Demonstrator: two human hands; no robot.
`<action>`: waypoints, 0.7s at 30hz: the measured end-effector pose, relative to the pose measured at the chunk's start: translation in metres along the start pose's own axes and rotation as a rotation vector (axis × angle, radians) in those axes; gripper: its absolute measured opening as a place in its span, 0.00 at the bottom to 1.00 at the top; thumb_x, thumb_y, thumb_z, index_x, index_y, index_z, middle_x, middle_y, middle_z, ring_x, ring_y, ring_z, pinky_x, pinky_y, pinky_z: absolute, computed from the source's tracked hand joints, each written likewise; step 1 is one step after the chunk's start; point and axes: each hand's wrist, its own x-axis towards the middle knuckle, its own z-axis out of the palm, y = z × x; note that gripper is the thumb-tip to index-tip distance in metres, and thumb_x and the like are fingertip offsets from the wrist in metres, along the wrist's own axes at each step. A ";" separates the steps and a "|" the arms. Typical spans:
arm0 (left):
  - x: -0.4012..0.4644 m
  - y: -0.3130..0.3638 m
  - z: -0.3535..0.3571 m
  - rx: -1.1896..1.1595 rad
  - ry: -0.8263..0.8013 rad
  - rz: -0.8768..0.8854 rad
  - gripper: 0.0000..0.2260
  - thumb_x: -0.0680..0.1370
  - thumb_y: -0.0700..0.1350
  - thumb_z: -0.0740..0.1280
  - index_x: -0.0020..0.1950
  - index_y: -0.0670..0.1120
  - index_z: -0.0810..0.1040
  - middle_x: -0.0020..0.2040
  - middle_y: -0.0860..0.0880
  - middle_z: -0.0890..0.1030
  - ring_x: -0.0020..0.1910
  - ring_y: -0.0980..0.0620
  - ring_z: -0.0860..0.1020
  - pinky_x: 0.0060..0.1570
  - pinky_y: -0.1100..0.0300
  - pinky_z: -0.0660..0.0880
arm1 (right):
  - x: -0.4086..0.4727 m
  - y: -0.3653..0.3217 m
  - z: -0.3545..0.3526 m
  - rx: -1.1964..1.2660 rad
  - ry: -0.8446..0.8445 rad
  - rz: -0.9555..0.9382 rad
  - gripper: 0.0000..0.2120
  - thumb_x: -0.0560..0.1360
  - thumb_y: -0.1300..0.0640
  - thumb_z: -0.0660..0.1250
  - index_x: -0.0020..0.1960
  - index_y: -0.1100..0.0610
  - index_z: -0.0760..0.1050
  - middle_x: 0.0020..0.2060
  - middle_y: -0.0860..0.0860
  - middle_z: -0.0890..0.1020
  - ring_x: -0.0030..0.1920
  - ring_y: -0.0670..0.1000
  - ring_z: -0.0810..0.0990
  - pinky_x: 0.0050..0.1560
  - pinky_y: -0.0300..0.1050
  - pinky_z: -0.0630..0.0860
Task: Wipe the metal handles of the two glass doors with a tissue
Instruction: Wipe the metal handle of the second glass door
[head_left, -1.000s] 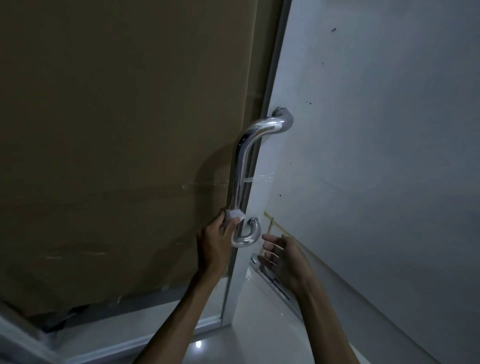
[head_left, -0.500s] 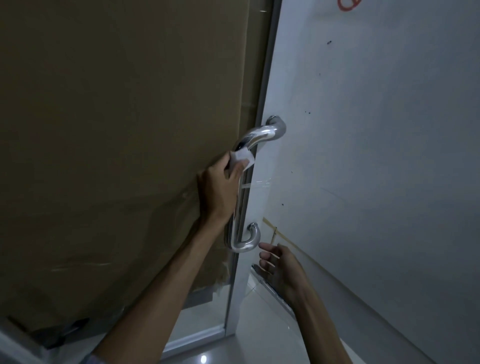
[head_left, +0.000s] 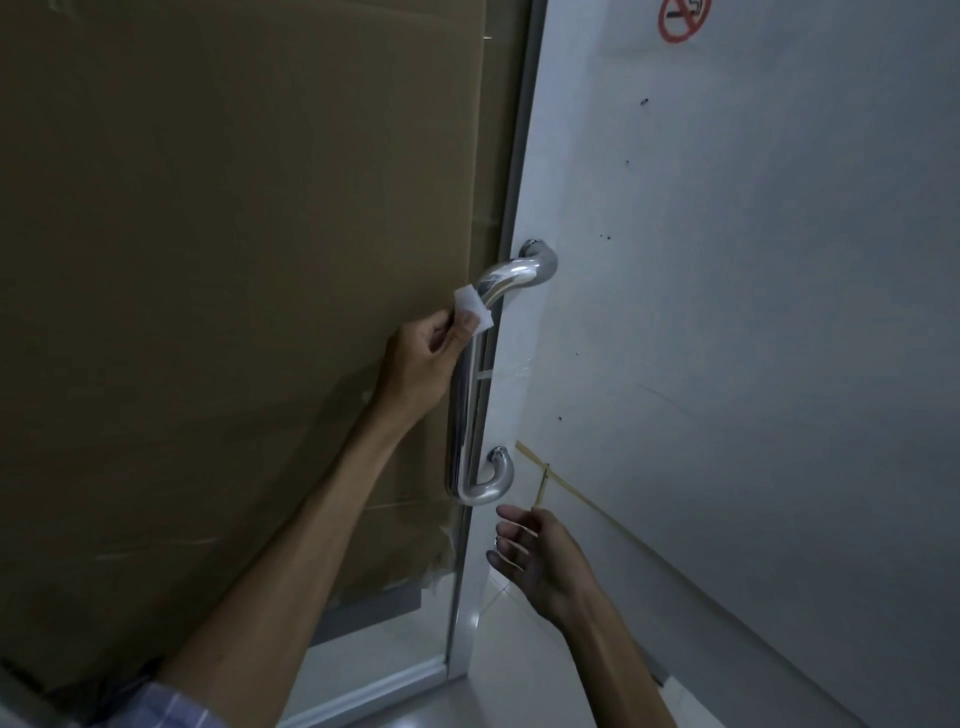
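Two hands work at one glass door, read here from left to right. Cardboard sheeting (head_left: 234, 260) covers the pane on the left side, leaving only a clear strip of glass near the floor. The left hand (head_left: 423, 358) pinches a folded white tissue (head_left: 471, 307) between thumb and fingers and presses it against the upper bend of the metal handle (head_left: 470, 395); one second ago the same tissue sat at the lower curl of the bar, so one full upward stroke along the vertical run appears complete. What remains on this handle, by judgement, is the short top arm running to its mount (a second door's handle is not in view). The aluminium door edge (head_left: 511, 208) lies just behind the bar, so the gap between bar and frame is narrow for fingers. The right hand (head_left: 540, 558) hangs below the lower curl, fingers loosely spread and holding nothing, close to the handle but apart from it. To the right, the pale wall (head_left: 753, 312) closes in at an angle, bearing a no-smoking sign (head_left: 684, 21); free room lies mainly downward toward the tiled floor (head_left: 519, 675).
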 end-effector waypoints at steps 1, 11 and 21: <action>-0.005 -0.002 0.003 0.036 0.014 0.004 0.19 0.83 0.62 0.65 0.55 0.47 0.83 0.41 0.40 0.83 0.36 0.54 0.76 0.38 0.59 0.69 | 0.001 0.000 0.000 -0.001 0.005 0.000 0.17 0.86 0.54 0.53 0.57 0.62 0.79 0.35 0.54 0.78 0.34 0.53 0.76 0.49 0.52 0.79; -0.071 -0.041 0.046 0.123 0.120 -0.093 0.24 0.86 0.59 0.56 0.74 0.43 0.70 0.53 0.44 0.83 0.44 0.50 0.82 0.38 0.69 0.74 | -0.005 0.001 -0.003 -0.008 0.069 0.011 0.13 0.83 0.58 0.58 0.58 0.62 0.78 0.37 0.55 0.79 0.35 0.54 0.77 0.48 0.52 0.80; -0.122 -0.064 0.057 -0.011 0.127 -0.386 0.19 0.89 0.49 0.54 0.79 0.48 0.67 0.72 0.54 0.72 0.72 0.65 0.69 0.64 0.82 0.59 | -0.011 0.002 -0.016 0.050 0.101 0.003 0.13 0.83 0.58 0.57 0.58 0.63 0.77 0.35 0.54 0.79 0.35 0.53 0.76 0.46 0.51 0.79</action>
